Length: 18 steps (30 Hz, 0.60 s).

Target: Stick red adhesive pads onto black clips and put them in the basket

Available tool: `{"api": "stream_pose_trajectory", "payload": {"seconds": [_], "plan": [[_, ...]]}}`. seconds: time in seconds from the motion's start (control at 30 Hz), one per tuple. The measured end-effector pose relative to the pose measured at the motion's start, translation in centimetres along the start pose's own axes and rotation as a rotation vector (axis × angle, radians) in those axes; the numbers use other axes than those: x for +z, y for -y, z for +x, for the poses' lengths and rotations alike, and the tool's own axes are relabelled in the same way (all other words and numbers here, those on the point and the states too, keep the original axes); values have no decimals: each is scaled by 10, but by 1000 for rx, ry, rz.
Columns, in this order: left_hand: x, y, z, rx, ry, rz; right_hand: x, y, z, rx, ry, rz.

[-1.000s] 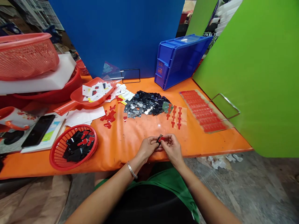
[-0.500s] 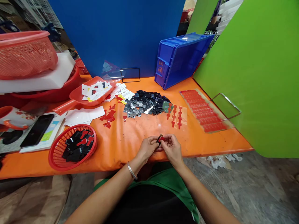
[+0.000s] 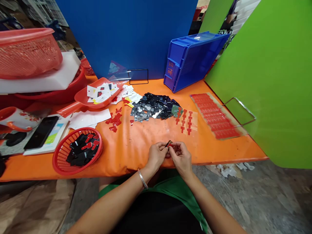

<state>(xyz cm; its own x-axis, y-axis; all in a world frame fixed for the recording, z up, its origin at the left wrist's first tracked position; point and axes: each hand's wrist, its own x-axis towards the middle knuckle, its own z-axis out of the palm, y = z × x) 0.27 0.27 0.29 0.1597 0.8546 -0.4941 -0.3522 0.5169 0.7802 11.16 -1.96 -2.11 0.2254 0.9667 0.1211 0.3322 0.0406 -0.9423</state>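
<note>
1. I make out a silvery bangle (image 3: pixel 142 179) near the left hand (image 3: pixel 156 156); it is a fairly narrow closed-looking band with a bright shine and a finely patterned surface, too small on my feed to read the pattern.
2. Both the left hand and the right hand (image 3: pixel 181 159) look bare to me, each with five-fingered human form, and the forearms are uncovered too.
3. Over the torso I see a plain black top (image 3: pixel 156 214), smooth and matt.
4. Green cloth (image 3: pixel 175 189) shows around the black, softly creased; I can't tell whether it is shorts or a skirt.
5. I spot a small white mark (image 3: pixel 202 227) on the green, at its right edge.
</note>
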Motion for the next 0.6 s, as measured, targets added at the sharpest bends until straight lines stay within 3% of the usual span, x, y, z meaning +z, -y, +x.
{"api": "stream_pose_trajectory", "payload": {"seconds": [0.17,0.33,0.6], "plan": [[-2,1,0,-4,26,-24,-2,3,-5,-79,-12,-101],[-3,-1,-2,-2,43,-40,-1,12,-2,-171,-113,-135],[-5,1,0,-37,90,-61,-5,6,10,-98,-93,-80]]}}
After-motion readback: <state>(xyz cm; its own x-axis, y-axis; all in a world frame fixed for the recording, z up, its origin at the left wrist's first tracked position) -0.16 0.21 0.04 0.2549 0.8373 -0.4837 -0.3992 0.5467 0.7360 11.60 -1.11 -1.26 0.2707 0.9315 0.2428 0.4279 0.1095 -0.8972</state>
